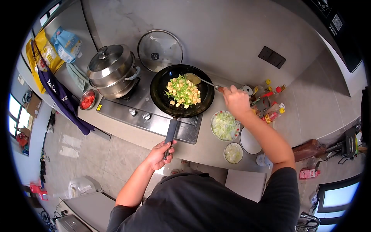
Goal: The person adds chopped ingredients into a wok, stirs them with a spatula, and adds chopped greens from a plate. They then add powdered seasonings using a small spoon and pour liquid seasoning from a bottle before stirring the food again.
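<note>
A black wok (156, 92) sits on the right side of the gas stove (154, 124). In it lie pale cubes and chopped green pieces (183, 92). My left hand (159, 154) is closed round the wok's dark handle (170, 133), below the pan. My right hand (235, 99) grips the wooden handle of a metal spatula (193, 79), whose blade rests at the upper right edge of the food. Just below my right hand stands a bowl of chopped cabbage (225, 126), with a smaller bowl of pale chopped pieces (233, 153) under it.
A lidded steamer pot (112, 69) stands on the left burner, beside a bowl of red pieces (88, 99). A glass lid (160, 48) leans on the wall behind the wok. Sauce bottles (272, 114) and a white plate (250, 140) are at the right.
</note>
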A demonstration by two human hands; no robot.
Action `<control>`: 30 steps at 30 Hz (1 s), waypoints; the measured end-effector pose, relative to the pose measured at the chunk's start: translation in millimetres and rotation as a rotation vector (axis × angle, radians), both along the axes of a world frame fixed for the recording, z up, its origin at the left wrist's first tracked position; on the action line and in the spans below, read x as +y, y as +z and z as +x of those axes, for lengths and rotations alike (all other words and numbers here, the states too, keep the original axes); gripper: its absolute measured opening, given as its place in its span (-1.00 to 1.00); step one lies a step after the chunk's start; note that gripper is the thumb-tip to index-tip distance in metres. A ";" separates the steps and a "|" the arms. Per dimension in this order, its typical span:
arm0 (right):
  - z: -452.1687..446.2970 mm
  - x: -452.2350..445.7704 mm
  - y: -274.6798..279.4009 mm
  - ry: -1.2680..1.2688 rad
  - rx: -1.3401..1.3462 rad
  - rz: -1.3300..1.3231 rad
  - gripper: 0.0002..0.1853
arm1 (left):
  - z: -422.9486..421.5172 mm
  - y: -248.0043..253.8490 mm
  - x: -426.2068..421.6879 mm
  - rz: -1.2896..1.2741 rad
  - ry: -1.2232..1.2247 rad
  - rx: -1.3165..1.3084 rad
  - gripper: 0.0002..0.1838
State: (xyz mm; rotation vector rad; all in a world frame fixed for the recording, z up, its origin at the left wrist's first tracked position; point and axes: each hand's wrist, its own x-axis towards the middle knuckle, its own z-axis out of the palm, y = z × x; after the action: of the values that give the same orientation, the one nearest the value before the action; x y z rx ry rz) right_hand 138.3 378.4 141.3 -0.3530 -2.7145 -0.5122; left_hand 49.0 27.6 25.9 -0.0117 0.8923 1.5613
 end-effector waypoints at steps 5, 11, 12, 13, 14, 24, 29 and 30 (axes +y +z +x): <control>-28.0 -28.4 -14.9 0.060 0.167 -0.033 -0.71 | -0.2 -1.9 0.4 -0.001 -0.006 0.001 -0.74; -48.5 -66.0 -45.6 0.315 0.310 0.062 -0.77 | -0.8 -1.0 0.8 0.004 -0.011 0.004 -0.73; -45.6 -77.1 -48.6 0.338 0.318 0.021 -0.79 | -0.3 -0.8 0.4 0.000 -0.011 0.003 -0.73; -41.4 -88.7 -52.0 0.360 0.327 -0.019 -0.80 | -0.6 -0.5 0.4 -0.002 -0.012 0.002 -0.73; -37.3 -97.5 -64.3 0.385 0.309 -0.157 -0.78 | -0.9 -1.5 0.3 0.001 -0.012 -0.001 -0.73; 6.8 -159.7 -108.9 0.231 0.216 -0.726 -0.50 | -0.9 -4.4 -0.4 0.006 -0.021 0.016 -0.70; 71.7 -166.6 -105.0 0.198 0.473 -0.879 -0.43 | -3.3 -13.5 -5.3 0.043 -0.031 0.046 -0.62; 91.8 -167.8 -106.0 0.132 0.517 -0.940 -0.45 | -4.1 -15.7 -6.1 0.052 -0.037 0.043 -0.61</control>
State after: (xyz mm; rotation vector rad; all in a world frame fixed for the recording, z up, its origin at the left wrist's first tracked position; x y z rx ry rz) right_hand 230.1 210.5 35.4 -0.4433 -2.2544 0.8208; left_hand 44.8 21.5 10.1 0.0754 0.8805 1.5553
